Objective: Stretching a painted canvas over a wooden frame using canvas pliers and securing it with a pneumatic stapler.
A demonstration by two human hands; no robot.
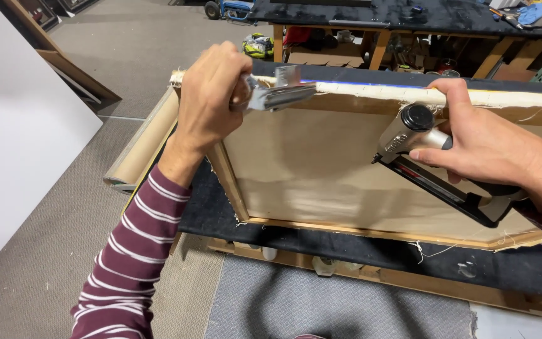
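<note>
Gripped wide-jaw canvas pliers (278, 94) w/ left hand (211, 94), pinching canvas edge (371, 91) over stretcher frame (230, 182); clasped staple gun (431, 160) in right hand (490, 147), just right along top bar, on workbench (346, 251).

There is one view, from a camera worn on the person's head, looking steeply down and forward over both forearms at close range. The left hand (211, 94) and right hand (490, 147) fill the middle of the picture, with the frame (296, 163) tilted up just beyond them and the table (359, 254) edge below it. Farther off along the top edge, the view reaches across the floor (152, 44) to a workbench (377, 16) at the back.
</note>
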